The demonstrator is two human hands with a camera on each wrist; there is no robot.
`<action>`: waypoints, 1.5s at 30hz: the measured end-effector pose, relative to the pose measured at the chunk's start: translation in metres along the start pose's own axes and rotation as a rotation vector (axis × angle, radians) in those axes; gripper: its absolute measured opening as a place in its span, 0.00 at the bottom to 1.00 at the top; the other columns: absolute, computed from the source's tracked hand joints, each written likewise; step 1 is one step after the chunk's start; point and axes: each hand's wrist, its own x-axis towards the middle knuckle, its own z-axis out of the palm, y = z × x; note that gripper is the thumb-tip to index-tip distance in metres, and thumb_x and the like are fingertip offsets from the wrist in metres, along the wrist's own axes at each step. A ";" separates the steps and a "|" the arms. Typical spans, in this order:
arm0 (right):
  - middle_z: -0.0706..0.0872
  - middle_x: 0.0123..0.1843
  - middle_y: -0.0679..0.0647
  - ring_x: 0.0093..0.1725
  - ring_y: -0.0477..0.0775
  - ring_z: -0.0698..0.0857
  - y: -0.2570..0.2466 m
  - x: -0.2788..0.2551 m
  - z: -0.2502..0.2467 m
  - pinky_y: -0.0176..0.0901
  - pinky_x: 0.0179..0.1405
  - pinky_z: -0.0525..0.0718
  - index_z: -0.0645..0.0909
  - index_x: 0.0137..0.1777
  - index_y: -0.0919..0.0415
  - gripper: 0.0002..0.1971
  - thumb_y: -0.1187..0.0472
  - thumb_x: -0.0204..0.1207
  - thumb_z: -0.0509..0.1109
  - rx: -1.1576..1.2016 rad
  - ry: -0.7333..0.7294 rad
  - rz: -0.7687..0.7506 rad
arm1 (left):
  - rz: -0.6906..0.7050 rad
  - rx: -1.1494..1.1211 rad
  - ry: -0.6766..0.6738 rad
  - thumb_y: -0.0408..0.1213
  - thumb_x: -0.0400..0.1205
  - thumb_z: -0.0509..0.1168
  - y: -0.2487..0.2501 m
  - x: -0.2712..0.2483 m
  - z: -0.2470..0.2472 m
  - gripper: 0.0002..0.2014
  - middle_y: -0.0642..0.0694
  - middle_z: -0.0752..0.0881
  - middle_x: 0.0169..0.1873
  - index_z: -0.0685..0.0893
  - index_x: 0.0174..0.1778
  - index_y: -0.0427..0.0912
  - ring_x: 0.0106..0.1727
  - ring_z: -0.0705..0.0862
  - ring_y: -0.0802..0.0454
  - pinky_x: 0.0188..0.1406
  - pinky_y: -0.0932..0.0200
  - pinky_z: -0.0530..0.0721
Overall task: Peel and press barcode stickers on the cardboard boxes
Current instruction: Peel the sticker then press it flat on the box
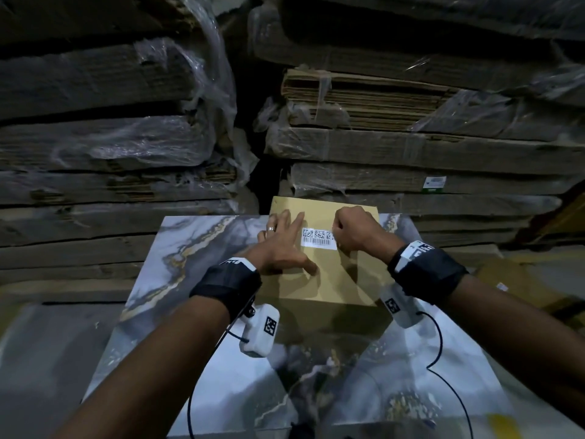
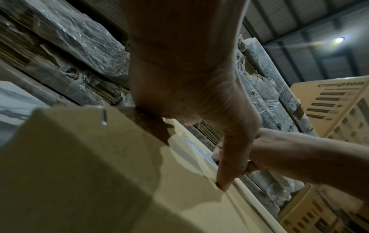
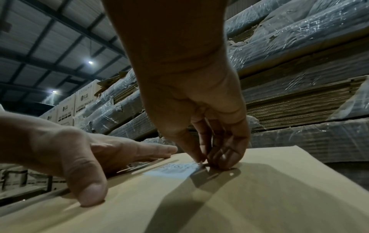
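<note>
A brown cardboard box [image 1: 335,280] lies flat on the marble-patterned table [image 1: 196,248]. A white barcode sticker [image 1: 317,238] sits on its top, near the far edge. My left hand [image 1: 283,239] lies flat on the box just left of the sticker, fingers straight, with the thumb pressed down toward me. In the right wrist view my right hand [image 3: 205,159] pinches the right end of the sticker [image 3: 173,170] between thumb and curled fingers. That end stands slightly off the box [image 3: 259,197]. The left wrist view shows my left hand [image 2: 199,102] on the box [image 2: 79,173].
Tall stacks of flattened cardboard wrapped in plastic film [image 1: 411,144] rise right behind the table. Printed cartons [image 2: 329,102] stand to the right and others [image 3: 83,100] to the left. Black cables [image 1: 440,343] hang from the wrist cameras over the near table.
</note>
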 end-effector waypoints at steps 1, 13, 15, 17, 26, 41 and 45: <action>0.81 0.38 0.60 0.38 0.64 0.80 -0.005 0.000 -0.002 0.44 0.33 0.71 0.70 0.29 0.58 0.14 0.68 0.75 0.63 -0.016 -0.007 0.021 | 0.006 0.000 -0.006 0.59 0.67 0.81 0.000 0.000 0.000 0.68 0.46 0.31 0.88 0.36 0.89 0.56 0.87 0.28 0.39 0.83 0.29 0.39; 0.90 0.31 0.60 0.30 0.55 0.89 -0.031 0.005 -0.035 0.41 0.28 0.91 0.89 0.39 0.71 0.06 0.70 0.75 0.72 0.234 -0.171 0.244 | 0.059 -0.057 -0.046 0.62 0.59 0.83 -0.005 0.001 -0.001 0.73 0.43 0.29 0.87 0.35 0.89 0.57 0.85 0.24 0.37 0.81 0.23 0.36; 0.88 0.33 0.63 0.33 0.58 0.88 -0.032 0.005 -0.039 0.50 0.41 0.95 0.88 0.41 0.71 0.04 0.71 0.74 0.73 0.328 -0.214 0.281 | 0.072 -0.048 -0.060 0.61 0.63 0.82 -0.005 0.002 -0.001 0.71 0.42 0.29 0.87 0.35 0.89 0.55 0.84 0.24 0.36 0.81 0.23 0.35; 0.87 0.34 0.65 0.34 0.59 0.87 -0.034 0.005 -0.041 0.55 0.48 0.93 0.87 0.43 0.71 0.02 0.72 0.73 0.73 0.363 -0.225 0.294 | 0.073 -0.032 -0.072 0.62 0.64 0.81 -0.005 0.004 -0.002 0.70 0.41 0.28 0.87 0.34 0.89 0.54 0.84 0.24 0.34 0.81 0.22 0.35; 0.92 0.34 0.64 0.31 0.57 0.91 -0.034 0.005 -0.040 0.53 0.42 0.95 0.89 0.45 0.74 0.11 0.63 0.79 0.74 0.283 -0.109 0.272 | 0.068 -0.049 -0.076 0.60 0.65 0.82 -0.006 0.008 -0.004 0.71 0.42 0.31 0.87 0.33 0.88 0.52 0.85 0.26 0.34 0.82 0.23 0.38; 0.93 0.44 0.60 0.44 0.57 0.91 -0.018 -0.007 -0.007 0.52 0.46 0.91 0.90 0.55 0.61 0.20 0.65 0.61 0.87 0.054 0.142 0.027 | 0.053 -0.081 -0.063 0.61 0.62 0.83 -0.006 0.005 -0.003 0.73 0.44 0.30 0.87 0.34 0.89 0.54 0.85 0.25 0.36 0.80 0.24 0.35; 0.89 0.36 0.57 0.31 0.53 0.90 -0.024 -0.006 -0.017 0.40 0.26 0.84 0.86 0.56 0.61 0.24 0.72 0.60 0.87 0.113 0.104 0.065 | 0.043 -0.075 -0.059 0.61 0.60 0.84 -0.004 0.003 -0.004 0.75 0.45 0.30 0.87 0.34 0.89 0.54 0.85 0.24 0.37 0.81 0.24 0.36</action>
